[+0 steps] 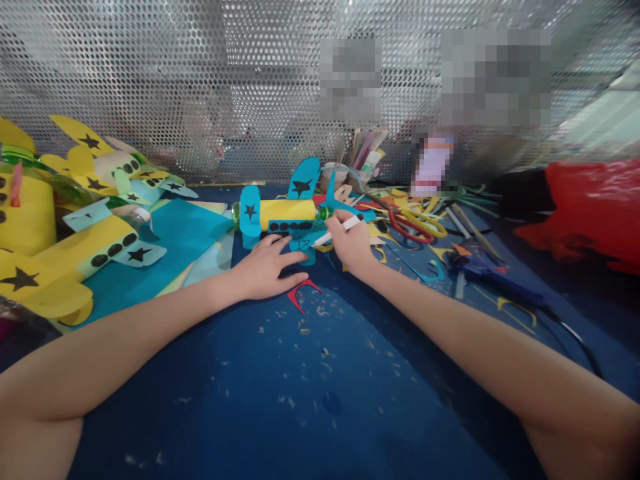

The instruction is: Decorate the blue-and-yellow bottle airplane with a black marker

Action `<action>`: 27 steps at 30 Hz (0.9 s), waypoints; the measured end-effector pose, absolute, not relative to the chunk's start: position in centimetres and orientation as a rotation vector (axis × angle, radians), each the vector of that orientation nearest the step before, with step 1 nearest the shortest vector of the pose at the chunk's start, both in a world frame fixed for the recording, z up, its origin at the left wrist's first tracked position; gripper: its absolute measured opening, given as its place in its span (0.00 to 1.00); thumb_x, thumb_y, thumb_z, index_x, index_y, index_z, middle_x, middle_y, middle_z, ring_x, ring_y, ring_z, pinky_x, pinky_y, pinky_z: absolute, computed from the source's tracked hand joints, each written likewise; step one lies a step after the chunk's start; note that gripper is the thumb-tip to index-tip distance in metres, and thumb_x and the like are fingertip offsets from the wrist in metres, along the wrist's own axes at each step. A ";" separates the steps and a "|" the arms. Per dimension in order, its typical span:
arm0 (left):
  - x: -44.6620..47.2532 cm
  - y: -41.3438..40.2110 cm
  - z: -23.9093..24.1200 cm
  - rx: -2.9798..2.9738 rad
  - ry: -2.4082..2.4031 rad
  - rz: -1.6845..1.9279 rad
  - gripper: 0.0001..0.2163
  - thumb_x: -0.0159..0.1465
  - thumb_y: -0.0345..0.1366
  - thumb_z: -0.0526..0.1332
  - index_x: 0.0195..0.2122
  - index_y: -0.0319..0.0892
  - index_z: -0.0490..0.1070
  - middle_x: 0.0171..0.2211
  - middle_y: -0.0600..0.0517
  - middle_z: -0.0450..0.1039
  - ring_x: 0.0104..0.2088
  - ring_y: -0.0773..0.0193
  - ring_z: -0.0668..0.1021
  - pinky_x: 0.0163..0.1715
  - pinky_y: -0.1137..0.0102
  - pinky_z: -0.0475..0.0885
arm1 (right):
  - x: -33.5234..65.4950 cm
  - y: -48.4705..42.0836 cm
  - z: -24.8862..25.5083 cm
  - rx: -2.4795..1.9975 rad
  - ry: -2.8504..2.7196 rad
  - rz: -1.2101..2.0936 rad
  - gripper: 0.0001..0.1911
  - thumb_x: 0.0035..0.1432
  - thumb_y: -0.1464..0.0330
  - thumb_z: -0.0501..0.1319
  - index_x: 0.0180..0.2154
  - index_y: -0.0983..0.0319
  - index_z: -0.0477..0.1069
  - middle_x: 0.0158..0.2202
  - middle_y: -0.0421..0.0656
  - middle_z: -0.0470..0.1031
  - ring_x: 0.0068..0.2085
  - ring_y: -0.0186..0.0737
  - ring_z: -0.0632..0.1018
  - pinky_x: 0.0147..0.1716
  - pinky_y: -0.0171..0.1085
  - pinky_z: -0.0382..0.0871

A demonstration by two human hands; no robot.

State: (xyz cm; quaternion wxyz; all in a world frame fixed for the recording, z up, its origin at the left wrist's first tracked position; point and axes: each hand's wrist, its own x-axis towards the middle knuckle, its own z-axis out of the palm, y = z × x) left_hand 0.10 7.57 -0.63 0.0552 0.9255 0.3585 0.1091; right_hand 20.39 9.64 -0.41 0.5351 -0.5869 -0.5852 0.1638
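Observation:
A toy plane [293, 211], made from a plastic bottle wrapped in yellow paper, lies on its side in front of me. It has blue paper wings and tail, black oval windows and black stars. On its near blue wing [301, 252] there is a star drawn only in outline. My right hand [349, 243] is closed around a white marker [330, 235], its tip end at that wing. My left hand [270, 267] lies with fingers spread, fingertips against the wing's left side and the plane's lower edge. A red paper scrap [303, 291] is by my left thumb.
Several similar bottle planes [107, 250] stand at left, beside blue paper sheets [173, 243]. At right lie scissors [413, 225], paper scraps and a blue glue gun [495, 280] with its cord. Behind are cups of sticks [367, 150], a perforated metal panel [270, 80] and a red bag [595, 210].

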 end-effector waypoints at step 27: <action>0.1 7.6 -0.8 2.815 1.109 0.357 0.23 0.69 0.55 0.52 0.58 0.51 0.73 0.65 0.44 0.63 0.67 0.41 0.61 0.64 0.45 0.59 | 20.7 10.6 -1.0 -1.263 -1.415 0.744 0.15 0.59 0.63 0.57 0.21 0.57 0.60 0.15 0.35 0.65 0.19 0.32 0.64 0.23 0.35 0.59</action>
